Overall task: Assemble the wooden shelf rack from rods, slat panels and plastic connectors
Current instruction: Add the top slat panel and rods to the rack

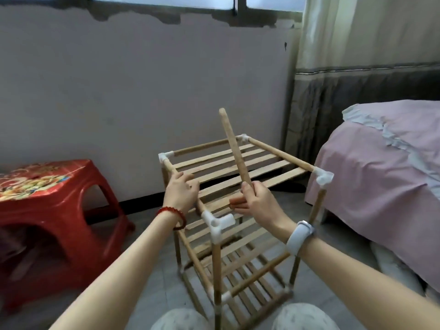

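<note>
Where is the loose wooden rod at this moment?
In the head view, the loose wooden rod stands near centre, gripped at its lower end by the right hand, leaning up-left over the top slat panel of the wooden shelf rack.

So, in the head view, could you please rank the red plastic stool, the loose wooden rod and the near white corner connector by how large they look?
1. Red plastic stool, clearly the largest.
2. Loose wooden rod, gripped by the right hand: long but thin.
3. Near white corner connector, the smallest, though it sits closest to the camera.
</note>
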`<state>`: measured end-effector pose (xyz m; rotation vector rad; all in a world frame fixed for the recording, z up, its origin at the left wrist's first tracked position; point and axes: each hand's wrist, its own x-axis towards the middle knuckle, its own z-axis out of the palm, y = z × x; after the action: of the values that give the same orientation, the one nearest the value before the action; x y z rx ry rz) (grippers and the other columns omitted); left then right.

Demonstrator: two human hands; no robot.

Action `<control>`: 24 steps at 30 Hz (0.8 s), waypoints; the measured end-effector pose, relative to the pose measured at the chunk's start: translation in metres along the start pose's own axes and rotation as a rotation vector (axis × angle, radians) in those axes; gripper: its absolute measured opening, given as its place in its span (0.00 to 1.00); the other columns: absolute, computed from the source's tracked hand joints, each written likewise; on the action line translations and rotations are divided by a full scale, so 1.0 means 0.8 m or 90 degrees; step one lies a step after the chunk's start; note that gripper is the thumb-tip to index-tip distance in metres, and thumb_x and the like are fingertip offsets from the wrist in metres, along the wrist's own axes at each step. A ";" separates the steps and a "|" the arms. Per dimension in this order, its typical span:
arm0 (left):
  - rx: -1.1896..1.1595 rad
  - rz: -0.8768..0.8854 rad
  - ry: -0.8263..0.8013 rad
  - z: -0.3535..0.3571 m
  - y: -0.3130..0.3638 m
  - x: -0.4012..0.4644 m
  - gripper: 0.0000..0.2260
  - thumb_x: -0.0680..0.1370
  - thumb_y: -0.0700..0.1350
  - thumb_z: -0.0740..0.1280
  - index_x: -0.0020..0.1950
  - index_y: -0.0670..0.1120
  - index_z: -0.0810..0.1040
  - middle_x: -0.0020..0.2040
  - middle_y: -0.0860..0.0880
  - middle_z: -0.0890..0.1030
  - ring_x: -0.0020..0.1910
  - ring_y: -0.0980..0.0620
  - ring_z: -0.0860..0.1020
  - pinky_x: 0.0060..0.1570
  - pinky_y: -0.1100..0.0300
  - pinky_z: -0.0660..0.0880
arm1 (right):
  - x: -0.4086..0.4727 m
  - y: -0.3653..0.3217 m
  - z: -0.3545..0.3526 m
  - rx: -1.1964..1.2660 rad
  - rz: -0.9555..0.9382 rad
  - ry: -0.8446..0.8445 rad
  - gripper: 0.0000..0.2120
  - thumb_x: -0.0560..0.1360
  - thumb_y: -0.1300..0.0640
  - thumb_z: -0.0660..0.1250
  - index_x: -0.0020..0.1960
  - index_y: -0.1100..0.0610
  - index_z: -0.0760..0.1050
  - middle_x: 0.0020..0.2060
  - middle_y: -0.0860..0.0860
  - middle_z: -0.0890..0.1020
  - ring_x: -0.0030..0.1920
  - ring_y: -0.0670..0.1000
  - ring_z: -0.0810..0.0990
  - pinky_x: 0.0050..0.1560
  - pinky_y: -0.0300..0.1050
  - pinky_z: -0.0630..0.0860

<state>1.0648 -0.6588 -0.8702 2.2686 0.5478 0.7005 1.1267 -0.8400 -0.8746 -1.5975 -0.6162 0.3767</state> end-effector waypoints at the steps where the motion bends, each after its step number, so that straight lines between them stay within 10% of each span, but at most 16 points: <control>1: -0.024 -0.021 -0.002 0.003 0.004 -0.013 0.21 0.78 0.45 0.63 0.70 0.41 0.67 0.74 0.44 0.60 0.72 0.48 0.60 0.68 0.60 0.59 | 0.001 -0.001 0.005 0.026 0.011 -0.017 0.10 0.82 0.53 0.52 0.50 0.58 0.68 0.46 0.59 0.82 0.48 0.56 0.83 0.50 0.49 0.80; 8: -0.146 -0.118 -0.141 -0.003 0.009 -0.039 0.37 0.75 0.33 0.62 0.77 0.47 0.45 0.77 0.43 0.42 0.75 0.48 0.50 0.56 0.69 0.57 | 0.009 0.002 -0.017 -0.091 -0.114 0.007 0.07 0.80 0.61 0.56 0.57 0.53 0.66 0.40 0.53 0.76 0.36 0.49 0.75 0.32 0.38 0.74; 11: -0.159 -0.113 -0.161 -0.012 -0.002 -0.020 0.35 0.76 0.33 0.61 0.77 0.48 0.49 0.77 0.44 0.43 0.76 0.49 0.47 0.68 0.62 0.53 | 0.014 0.004 -0.036 -0.111 -0.126 0.031 0.11 0.77 0.66 0.59 0.52 0.51 0.65 0.40 0.55 0.73 0.35 0.52 0.72 0.33 0.43 0.73; 20: -0.114 -0.069 -0.182 -0.034 -0.025 0.032 0.28 0.78 0.38 0.64 0.75 0.48 0.57 0.76 0.44 0.57 0.73 0.47 0.60 0.66 0.60 0.60 | 0.031 -0.015 -0.053 -0.489 -0.195 -0.029 0.07 0.78 0.55 0.62 0.55 0.50 0.68 0.40 0.51 0.79 0.41 0.53 0.80 0.42 0.51 0.77; 24: -0.192 -0.110 -0.081 -0.030 -0.025 0.008 0.15 0.80 0.42 0.61 0.66 0.45 0.69 0.56 0.50 0.75 0.57 0.50 0.73 0.51 0.65 0.69 | 0.029 -0.034 -0.068 -0.766 -0.287 -0.022 0.09 0.78 0.50 0.61 0.57 0.48 0.67 0.40 0.47 0.80 0.40 0.50 0.79 0.41 0.48 0.77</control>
<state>1.0513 -0.6301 -0.8678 1.9432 0.5305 0.5108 1.1721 -0.8690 -0.8385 -2.4725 -1.3406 -0.4089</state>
